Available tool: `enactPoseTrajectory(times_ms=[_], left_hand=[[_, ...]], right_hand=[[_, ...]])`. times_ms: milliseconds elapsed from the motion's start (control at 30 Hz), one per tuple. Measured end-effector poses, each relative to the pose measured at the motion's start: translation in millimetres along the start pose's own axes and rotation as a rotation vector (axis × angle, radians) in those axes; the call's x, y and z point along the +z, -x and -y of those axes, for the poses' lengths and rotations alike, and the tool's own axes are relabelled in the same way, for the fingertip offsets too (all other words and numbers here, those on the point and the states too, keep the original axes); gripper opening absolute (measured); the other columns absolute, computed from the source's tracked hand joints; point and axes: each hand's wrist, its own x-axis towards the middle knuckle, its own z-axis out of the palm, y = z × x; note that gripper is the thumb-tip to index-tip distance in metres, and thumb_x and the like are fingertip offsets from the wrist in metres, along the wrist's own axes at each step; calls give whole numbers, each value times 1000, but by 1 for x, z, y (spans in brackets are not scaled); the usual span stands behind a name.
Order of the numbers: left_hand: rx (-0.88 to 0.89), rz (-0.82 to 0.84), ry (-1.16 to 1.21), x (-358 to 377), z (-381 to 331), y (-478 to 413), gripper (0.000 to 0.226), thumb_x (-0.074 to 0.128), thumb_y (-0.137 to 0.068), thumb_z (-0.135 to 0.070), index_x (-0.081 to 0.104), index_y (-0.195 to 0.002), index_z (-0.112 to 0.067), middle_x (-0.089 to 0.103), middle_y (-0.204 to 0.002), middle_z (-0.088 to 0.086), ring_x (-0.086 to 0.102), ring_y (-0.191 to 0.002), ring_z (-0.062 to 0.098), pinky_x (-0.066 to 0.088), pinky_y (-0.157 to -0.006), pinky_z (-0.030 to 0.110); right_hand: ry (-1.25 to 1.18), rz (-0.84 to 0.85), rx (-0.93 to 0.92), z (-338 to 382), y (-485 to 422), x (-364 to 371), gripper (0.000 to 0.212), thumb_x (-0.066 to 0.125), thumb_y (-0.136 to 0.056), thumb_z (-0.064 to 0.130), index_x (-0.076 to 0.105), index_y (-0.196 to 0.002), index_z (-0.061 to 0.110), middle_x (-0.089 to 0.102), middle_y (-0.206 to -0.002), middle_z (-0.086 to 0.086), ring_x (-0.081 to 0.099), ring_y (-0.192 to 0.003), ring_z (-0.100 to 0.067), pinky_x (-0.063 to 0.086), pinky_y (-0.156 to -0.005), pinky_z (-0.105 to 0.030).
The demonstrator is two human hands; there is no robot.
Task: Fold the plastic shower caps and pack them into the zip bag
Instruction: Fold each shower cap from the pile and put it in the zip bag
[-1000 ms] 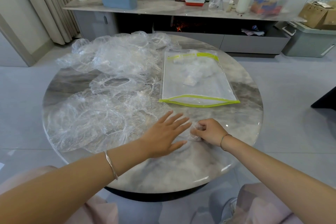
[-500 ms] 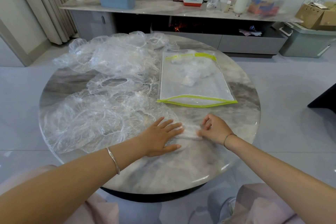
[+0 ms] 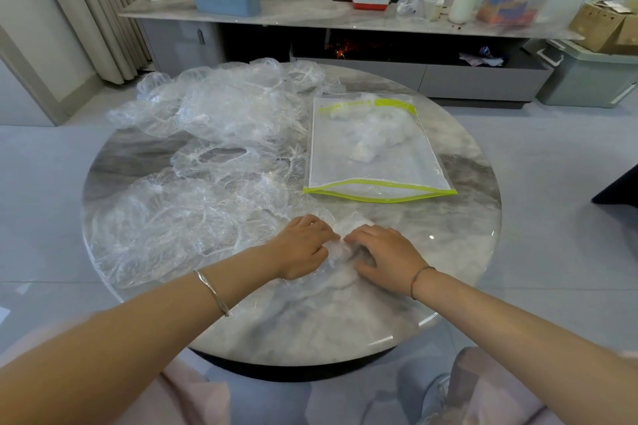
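Item: shower cap (image 3: pixel 336 249), front of table (image 3: pixel 310 321), btwn hands; L hand (image 3: pixel 303 247) + R hand (image 3: pixel 385 254) both pinching it, fingers curled; zip bag (image 3: pixel 345 166) lying just beyond. Risk: slick film springing open if pinch loosening

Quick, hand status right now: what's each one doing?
Left hand: fingers curled, gripping the bunched shower cap.
Right hand: fingers curled, gripping the same shower cap.

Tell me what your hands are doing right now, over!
Left hand, right hand both pinching one bunched shower cap on table. Zip bag just beyond, some caps inside. Loose caps piled left, not blocking.
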Motion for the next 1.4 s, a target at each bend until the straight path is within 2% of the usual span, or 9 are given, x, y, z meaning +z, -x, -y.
enactPoseTrajectory(times_ms=[133, 267, 367, 500, 667, 867, 967, 1167, 1400], left_hand=[[-31, -16, 64, 0, 4, -1, 47, 34, -95, -10, 43, -139, -24, 46, -132, -2, 29, -127, 17, 17, -107, 27], [-83, -41, 124, -1, 5, -6, 34, 41, -94, -13, 54, -124, -20, 53, -119, 0, 35, -118, 19, 21, -99, 29], [-104, -81, 120, 2, 4, -9, 22, 56, -91, -34, 59, -105, -17, 57, -109, -1, 40, -109, 18, 25, -92, 28], [-168, -227, 286, 4, -2, -13, 24, 62, -86, -46, 61, -73, -26, 60, -83, -7, 48, -86, 12, 36, -84, 28], [-251, -225, 230, 10, -4, -17, 37, 59, -87, -48, 55, -60, -23, 59, -70, -6, 52, -75, 12, 41, -80, 30], [-180, -383, 242, 15, -4, -16, 27, 71, -80, -39, 53, -90, -21, 55, -91, -6, 54, -90, 15, 43, -81, 29], [14, -493, 109, 14, -5, -16, 40, 72, -80, -28, 54, -115, -22, 50, -109, -3, 49, -99, 14, 41, -86, 29], [195, -636, -196, 19, 12, -20, 18, 72, -76, -37, 73, -91, -29, 57, -89, -2, 46, -83, 12, 48, -68, 30], [32, -322, -122, 19, 13, -19, 40, 53, -89, -51, 59, -125, -35, 49, -117, -2, 41, -112, 18, 28, -95, 27]], right_hand=[[-64, -74, 104, 0, -4, 3, 29, 65, -80, 36, 61, -106, 24, 61, -106, 12, 52, -97, -10, 37, -86, -25], [-296, -97, 197, 0, 0, 1, 5, 59, -88, 21, 64, -86, 20, 64, -86, 8, 53, -80, -8, 44, -76, -22], [-572, -115, 308, -2, 0, -5, 26, 57, -91, 12, 56, -68, 23, 56, -67, 12, 51, -61, 3, 37, -63, -13], [-870, -41, 473, 2, -2, -11, 23, 56, -92, 7, 54, -69, 13, 54, -57, 1, 50, -43, 3, 35, -45, -7], [-839, -106, 519, 5, -6, -5, 16, 62, -89, 26, 55, -84, 13, 56, -67, -1, 55, -44, -12, 34, -39, -11], [-673, -154, 533, 0, -12, 3, 22, 74, -78, 23, 53, -71, 21, 56, -73, 1, 54, -60, -18, 49, -63, -33], [-613, -191, 542, -2, -13, 4, 23, 76, -75, 19, 53, -72, 21, 58, -75, 2, 54, -70, -16, 46, -70, -27], [-635, -168, 567, -4, -18, 2, 27, 78, -74, 18, 60, -94, 16, 51, -81, 3, 51, -79, -13, 39, -68, -19], [-674, -65, 541, -6, -21, 1, 21, 76, -75, 10, 60, -67, 20, 57, -69, 6, 54, -66, -9, 41, -63, -18]])
